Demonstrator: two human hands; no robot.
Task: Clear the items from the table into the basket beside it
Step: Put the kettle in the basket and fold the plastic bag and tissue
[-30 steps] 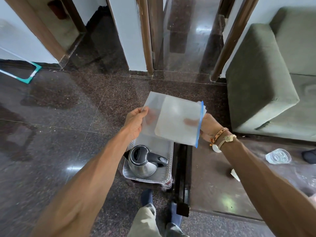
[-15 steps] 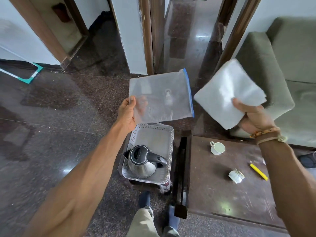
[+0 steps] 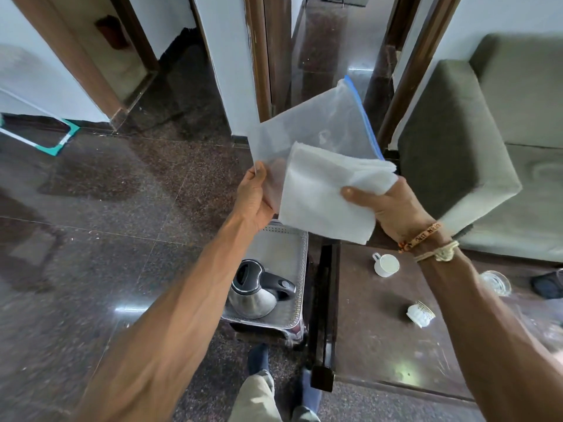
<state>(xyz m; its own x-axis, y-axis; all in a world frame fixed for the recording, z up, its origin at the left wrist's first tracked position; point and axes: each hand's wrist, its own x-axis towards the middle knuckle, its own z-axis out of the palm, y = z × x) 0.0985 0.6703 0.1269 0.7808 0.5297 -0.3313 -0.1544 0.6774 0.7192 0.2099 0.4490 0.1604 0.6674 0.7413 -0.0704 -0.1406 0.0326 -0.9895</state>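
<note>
The right hand (image 3: 393,208) has brought the folded napkins (image 3: 323,196) leftward; they now overlap the zip bag (image 3: 320,126) at frame centre. The right hand pinches the napkins. The left hand (image 3: 254,196) grips the bag's lower-left corner. Below them, a basket (image 3: 286,236) on the granite floor (image 3: 106,208) holds a kettle (image 3: 256,290). The tabletop (image 3: 374,330) at lower right carries a cup (image 3: 386,264).

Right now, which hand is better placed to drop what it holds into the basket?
Left. The left hand, gripping the bag, appears just above the basket; the right hand, holding the napkins, is nearer the table.
</note>
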